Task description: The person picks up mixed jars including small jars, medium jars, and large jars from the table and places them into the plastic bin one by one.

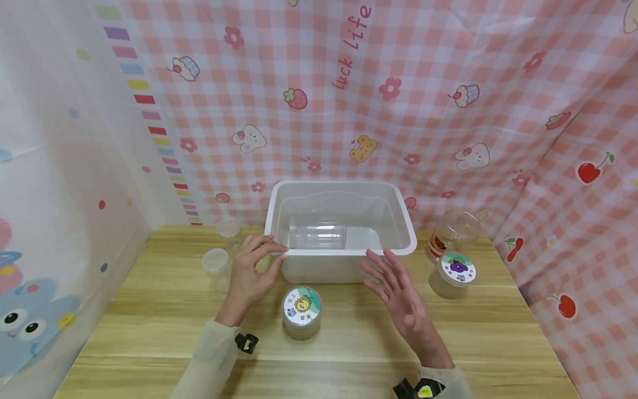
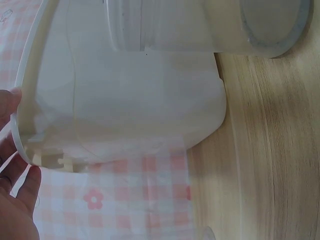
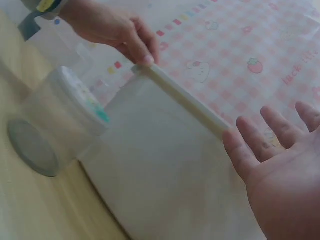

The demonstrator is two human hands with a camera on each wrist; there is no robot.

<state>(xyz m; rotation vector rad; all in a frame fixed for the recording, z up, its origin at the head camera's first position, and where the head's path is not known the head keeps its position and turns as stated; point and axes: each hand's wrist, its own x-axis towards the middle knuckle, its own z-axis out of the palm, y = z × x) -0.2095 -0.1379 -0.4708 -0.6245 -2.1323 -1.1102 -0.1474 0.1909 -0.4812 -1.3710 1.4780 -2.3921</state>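
The fingers (image 1: 264, 244) of my left hand (image 1: 251, 271) rest lightly curled on the front rim of the white rectangular plastic tub (image 1: 399, 213), near its left corner, pinching nothing that I can see. My right hand (image 1: 399, 296) hovers open, fingers spread, just short of the same rim, touching nothing. Inside the tub a clear plastic jar (image 1: 317, 235) lies on its side, long axis running left to right, straight ahead between both hands and nearer my left. In front of the tub stands a lidded clear jar with a sunflower sticker (image 1: 302, 311), on the wooden table (image 1: 149, 332). To the right sit a jar with a purple sticker (image 1: 452, 275) and another, apparently tipped, behind it (image 1: 451, 233).
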